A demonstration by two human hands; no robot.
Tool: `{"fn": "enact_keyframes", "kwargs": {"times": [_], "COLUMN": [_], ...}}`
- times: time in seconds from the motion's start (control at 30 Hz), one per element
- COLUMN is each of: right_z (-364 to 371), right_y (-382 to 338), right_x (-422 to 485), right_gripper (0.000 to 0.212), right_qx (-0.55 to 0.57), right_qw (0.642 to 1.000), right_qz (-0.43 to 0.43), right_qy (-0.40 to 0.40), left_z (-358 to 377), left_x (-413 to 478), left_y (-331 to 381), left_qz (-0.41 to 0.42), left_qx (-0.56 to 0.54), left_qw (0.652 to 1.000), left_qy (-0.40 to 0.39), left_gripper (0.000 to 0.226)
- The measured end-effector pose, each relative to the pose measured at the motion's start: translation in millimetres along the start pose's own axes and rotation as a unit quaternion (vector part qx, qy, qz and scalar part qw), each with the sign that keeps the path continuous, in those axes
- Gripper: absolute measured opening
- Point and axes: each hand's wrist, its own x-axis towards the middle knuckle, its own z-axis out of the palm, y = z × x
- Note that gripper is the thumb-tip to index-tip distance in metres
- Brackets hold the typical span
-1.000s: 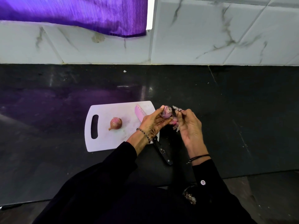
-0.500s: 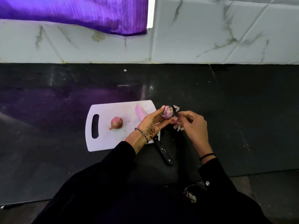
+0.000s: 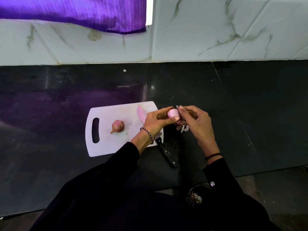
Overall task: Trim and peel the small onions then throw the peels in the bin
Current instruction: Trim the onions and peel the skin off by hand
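left hand point(image 3: 156, 120) grips half-peeled onion point(image 3: 173, 113) over desk point(image 3: 233, 114) | right hand point(image 3: 195, 120) pinches peel point(image 3: 183, 128) | risk: loose skin drops onto desk, missing bin point(image 3: 196, 195) | second onion point(image 3: 118, 126) unpeeled on board point(image 3: 106, 144); could roll

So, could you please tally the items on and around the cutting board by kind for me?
Small onions: 2, one in the left hand at, one unpeeled on the board
Knives: 1
Cutting boards: 1
Loose peel clusters: 1, under the right hand at
Total: 5
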Motion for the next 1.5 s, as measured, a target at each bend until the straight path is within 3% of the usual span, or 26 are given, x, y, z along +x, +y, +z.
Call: {"fn": "enact_keyframes", "kwargs": {"times": [0.13, 0.3, 0.77, 1.5], "right_z": [-1, -2, 18, 20], "right_y": [-4, -11, -1, -15], "right_x": [2, 5, 10, 15], "right_gripper": [0.031, 0.018, 0.019, 0.023], "right_qx": [-0.096, -0.165, -0.232, -0.194], "right_qw": [0.994, 0.983, 0.973, 0.98], "right_qz": [-0.035, -0.066, -0.021, 0.007], "right_qy": [-0.025, -0.044, 0.004, 0.036], "left_z": [-3, -5, -6, -8], "left_x": [3, 6, 20, 31], "left_y": [-1, -3, -15, -3], "left_qz": [0.024, 0.035, 0.059, 0.055], "left_qx": [0.036, 0.086, 0.236, 0.237], "left_qw": [0.999, 0.996, 0.97, 0.97], "left_qy": [-0.004, -0.001, 0.009, 0.025], "left_gripper": [0.048, 0.05, 0.05, 0.044]}}
